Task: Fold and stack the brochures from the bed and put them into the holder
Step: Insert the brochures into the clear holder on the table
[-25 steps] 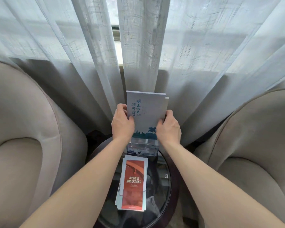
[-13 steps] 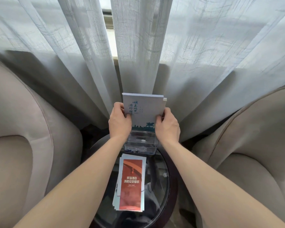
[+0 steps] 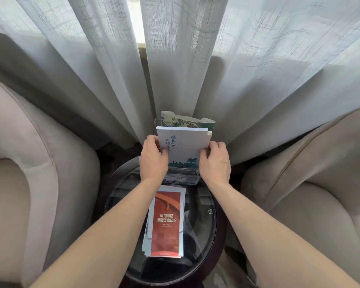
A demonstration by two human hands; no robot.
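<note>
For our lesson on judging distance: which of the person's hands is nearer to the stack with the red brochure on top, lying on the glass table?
Left. The left hand is just above the red-topped stack; the right hand sits farther off to its right.

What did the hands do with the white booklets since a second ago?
Both hands, left hand and right hand, pushed the stack of white booklets further down into the clear plastic holder. Both still grip its sides. The pile of orange-fronted brochures stayed on the round glass table.
</note>
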